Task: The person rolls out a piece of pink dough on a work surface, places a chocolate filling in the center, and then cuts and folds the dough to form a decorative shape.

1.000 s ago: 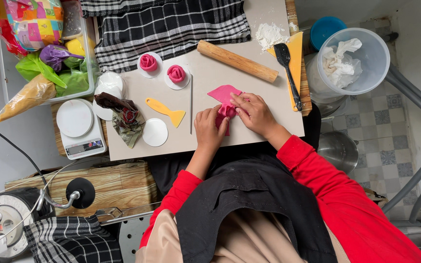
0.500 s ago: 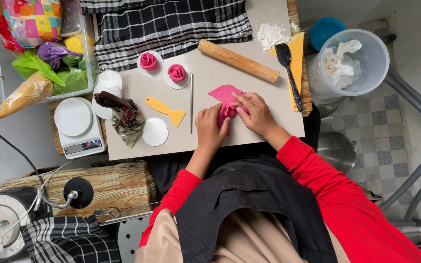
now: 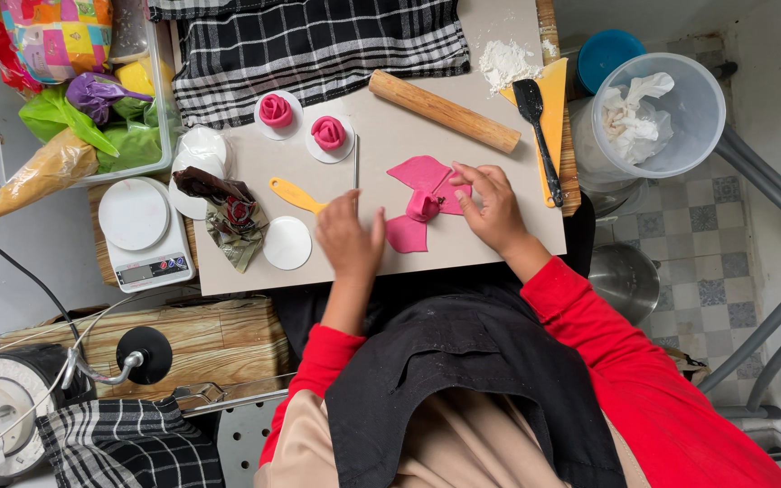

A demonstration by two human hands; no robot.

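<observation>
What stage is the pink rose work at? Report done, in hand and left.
Done: two pink roses sit on white discs. In hand: the right hand pinches a part-rolled rose amid flat pink petals; the left hand hovers open beside it. Left: those petals lie unwrapped, and one white disc is bare.

You're looking down on a pale worktop point(image 3: 499, 244) with a wooden edge. To your right, a floor of grey checked tiles point(image 3: 707, 271) and grey metal legs point(image 3: 770, 190). To your left, a wooden board point(image 3: 219, 339) below a grey surface. The light is soft and even.
</observation>
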